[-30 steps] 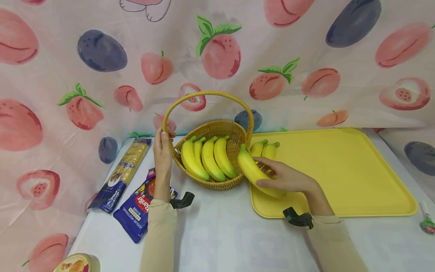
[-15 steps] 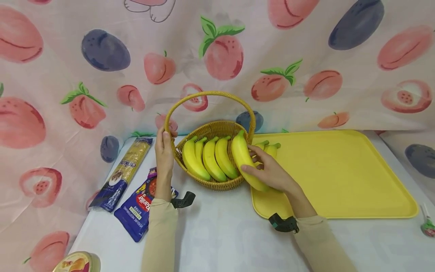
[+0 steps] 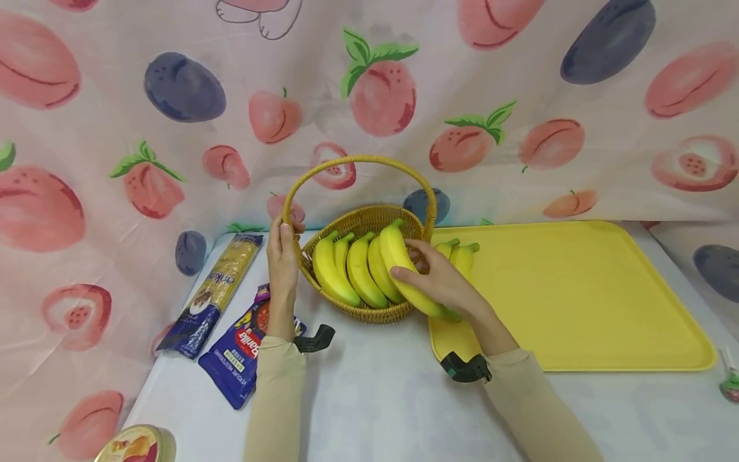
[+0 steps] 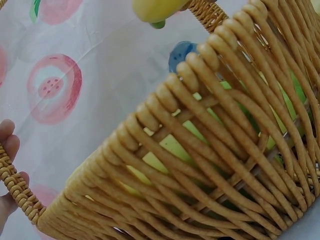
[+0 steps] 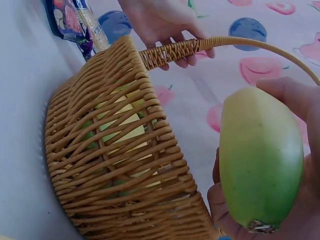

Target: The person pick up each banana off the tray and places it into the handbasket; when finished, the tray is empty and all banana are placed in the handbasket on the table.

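My left hand (image 3: pixel 283 260) grips the lower left end of the handle (image 5: pixel 172 54) of a wicker basket (image 3: pixel 369 316); its fingers curl round the handle in the right wrist view. Several yellow bananas (image 3: pixel 333 273) lie side by side in the basket. Between thumb and fingers, my right hand (image 3: pixel 441 279) holds one more banana (image 5: pixel 260 155) over the basket's right side. This banana tilts, its stem end over the basket and its green tip past the rim toward the tray. Two bananas (image 3: pixel 464 256) rest on the yellow tray, partly behind my right hand.
The yellow tray (image 3: pixel 577 301) stands right of the basket. On the left lie a pasta packet (image 3: pixel 213 292) and a blue Barilla pouch (image 3: pixel 237 356), partly under my left arm. A round tin (image 3: pixel 135 446) sits front left, a lollipop (image 3: pixel 730 385) far right. Fruit-print cloth hangs behind.
My right hand has carried the banana leftward, from the tray's left edge to above the basket's right side. My left hand stays on the handle.
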The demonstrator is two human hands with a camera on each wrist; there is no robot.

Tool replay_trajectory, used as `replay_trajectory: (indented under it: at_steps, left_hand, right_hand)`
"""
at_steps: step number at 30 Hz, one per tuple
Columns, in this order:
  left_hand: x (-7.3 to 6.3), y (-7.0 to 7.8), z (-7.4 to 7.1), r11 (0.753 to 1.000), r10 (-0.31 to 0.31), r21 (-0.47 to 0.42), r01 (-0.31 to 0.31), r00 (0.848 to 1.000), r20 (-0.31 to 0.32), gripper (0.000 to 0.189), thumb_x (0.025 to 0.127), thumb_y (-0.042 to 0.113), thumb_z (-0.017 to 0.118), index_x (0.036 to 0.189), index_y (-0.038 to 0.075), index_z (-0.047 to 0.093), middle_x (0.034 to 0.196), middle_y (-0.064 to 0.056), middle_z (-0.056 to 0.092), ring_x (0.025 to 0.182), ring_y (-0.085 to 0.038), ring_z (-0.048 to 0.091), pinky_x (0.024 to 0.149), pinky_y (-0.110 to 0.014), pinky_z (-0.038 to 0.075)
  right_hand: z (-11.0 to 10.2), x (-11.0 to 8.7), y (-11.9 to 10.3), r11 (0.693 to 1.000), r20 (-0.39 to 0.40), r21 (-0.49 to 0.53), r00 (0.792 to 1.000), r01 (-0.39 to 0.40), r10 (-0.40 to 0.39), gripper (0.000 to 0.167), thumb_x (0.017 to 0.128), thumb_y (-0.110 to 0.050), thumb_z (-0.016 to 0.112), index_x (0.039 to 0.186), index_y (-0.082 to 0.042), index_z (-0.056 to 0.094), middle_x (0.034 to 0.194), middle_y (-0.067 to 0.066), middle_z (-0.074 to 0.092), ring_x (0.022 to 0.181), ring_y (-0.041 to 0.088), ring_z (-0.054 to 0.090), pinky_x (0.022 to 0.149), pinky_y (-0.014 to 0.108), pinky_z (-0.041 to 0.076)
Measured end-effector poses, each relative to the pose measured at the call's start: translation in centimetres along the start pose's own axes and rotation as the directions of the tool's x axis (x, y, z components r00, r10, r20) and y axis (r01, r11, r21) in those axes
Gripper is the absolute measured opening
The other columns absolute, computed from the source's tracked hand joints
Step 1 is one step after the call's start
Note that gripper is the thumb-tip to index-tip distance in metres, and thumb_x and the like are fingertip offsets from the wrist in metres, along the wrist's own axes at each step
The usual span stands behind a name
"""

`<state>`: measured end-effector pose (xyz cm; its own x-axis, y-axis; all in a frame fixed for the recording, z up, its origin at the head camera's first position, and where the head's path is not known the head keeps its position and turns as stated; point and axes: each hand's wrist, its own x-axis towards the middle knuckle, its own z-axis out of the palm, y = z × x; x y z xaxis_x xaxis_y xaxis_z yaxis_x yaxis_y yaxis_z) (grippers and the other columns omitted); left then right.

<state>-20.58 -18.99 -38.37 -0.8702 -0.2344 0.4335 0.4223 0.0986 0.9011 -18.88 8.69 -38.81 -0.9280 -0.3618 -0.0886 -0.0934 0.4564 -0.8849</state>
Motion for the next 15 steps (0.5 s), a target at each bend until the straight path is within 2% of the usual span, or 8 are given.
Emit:
replay_trajectory:
  at_steps: [9, 15]
  left_hand:
    - [0.0, 0.1, 0.1, 1.0, 0.009, 0.005, -0.009, 1.0, -0.004, 0.034, 0.104, 0.018, 0.031, 0.131, 0.01, 0.05, 0.108, -0.029, 0.049, 0.102, -0.036, 0.047, 0.093, -0.038, 0.038]
    - [-0.1, -0.1, 0.0, 1.0, 0.016, 0.001, -0.016, 1.0, -0.01, 0.033, 0.104, 0.018, 0.031, 0.129, 0.011, 0.051, 0.107, -0.029, 0.049, 0.102, -0.034, 0.047, 0.095, -0.044, 0.037]
  right_hand:
    - [0.8, 2.7, -0.7, 0.999, 0.012, -0.021, 0.999, -0.035, 0.035, 0.082, 0.083, -0.057, 0.062, 0.146, -0.016, 0.031, 0.125, 0.005, 0.052, 0.108, 0.022, 0.054, 0.089, 0.036, 0.046]
    - [1.3, 4.0, -1.6, 0.996, 0.013, -0.087, 0.999, -0.03, 0.031, 0.078, 0.085, -0.054, 0.061, 0.145, -0.014, 0.033, 0.122, 0.007, 0.054, 0.106, 0.024, 0.054, 0.089, 0.037, 0.045]
